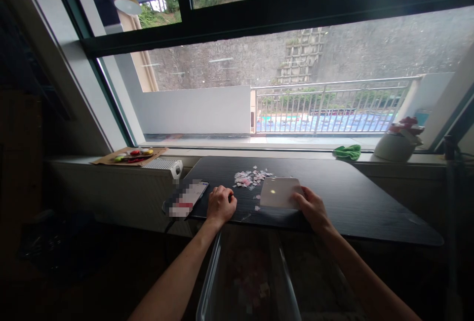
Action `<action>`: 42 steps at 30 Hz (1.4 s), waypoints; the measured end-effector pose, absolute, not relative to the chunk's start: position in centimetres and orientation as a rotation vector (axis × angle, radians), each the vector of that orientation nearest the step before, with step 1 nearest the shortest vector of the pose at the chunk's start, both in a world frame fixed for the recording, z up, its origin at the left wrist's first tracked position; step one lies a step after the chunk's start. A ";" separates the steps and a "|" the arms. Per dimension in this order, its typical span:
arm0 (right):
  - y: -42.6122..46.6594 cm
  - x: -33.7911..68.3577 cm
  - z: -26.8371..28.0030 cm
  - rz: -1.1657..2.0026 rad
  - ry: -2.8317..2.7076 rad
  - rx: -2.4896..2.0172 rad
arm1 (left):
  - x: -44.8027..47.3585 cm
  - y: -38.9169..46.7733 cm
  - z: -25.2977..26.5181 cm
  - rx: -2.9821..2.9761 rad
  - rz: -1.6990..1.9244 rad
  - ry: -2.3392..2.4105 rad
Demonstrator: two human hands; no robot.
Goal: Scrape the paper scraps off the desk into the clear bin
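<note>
- Several small red, yellow and green objects (135,152) lie on a flat brown sheet (105,159) by the window.
- A thin rectangular phone (188,196), mostly masked by pixelation, lies at the left end of the dark, wood-grained desk (355,202).
- The left hand (222,202) rests on the desk just beside the phone, fingers bent inward; I cannot tell whether they close on anything.
- A clear plastic box (209,271) stands below the desk's near edge, between the forearms, with pale scraps dimly visible inside.
- A loose heap of small white and pinkish paper-like scraps (249,179) lies on the desk, toward the window from the left hand; a few strays lie nearer the person.
- A pale, translucent rectangular sheet (276,193) is just right of the heap, over the desk.
- The right hand (311,207) is clamped on that sheet's right edge, thumb on top.
- A crumpled bright-green cloth (347,151) lies on the ledge.
- A rounded whitish pot with a red top (398,140) stands farther right.
</note>
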State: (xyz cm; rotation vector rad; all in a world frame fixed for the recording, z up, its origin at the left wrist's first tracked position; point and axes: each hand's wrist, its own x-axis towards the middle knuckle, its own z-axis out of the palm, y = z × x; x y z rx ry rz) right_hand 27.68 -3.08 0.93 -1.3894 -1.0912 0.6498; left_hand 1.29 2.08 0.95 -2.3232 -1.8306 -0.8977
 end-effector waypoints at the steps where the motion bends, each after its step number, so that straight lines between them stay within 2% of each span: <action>1: -3.1 27.7 0.9 0.606 -1.086 -1.424 | 1.3 2.1 0.9 -2.322 -0.898 -1.828; 5: -3.0 27.6 1.0 0.565 -1.127 -1.481 | 1.3 2.1 0.9 -2.318 -0.888 -1.828; 16: -3.3 27.5 0.7 0.835 -1.207 -1.232 | 1.2 2.2 0.8 -2.319 -0.901 -1.823; 25: -3.3 27.6 0.8 0.763 -1.242 -1.271 | 1.3 2.2 0.9 -2.324 -0.889 -1.828; 42: -3.3 27.5 0.6 0.901 -1.299 -1.168 | 1.3 2.3 0.7 -2.321 -0.894 -1.821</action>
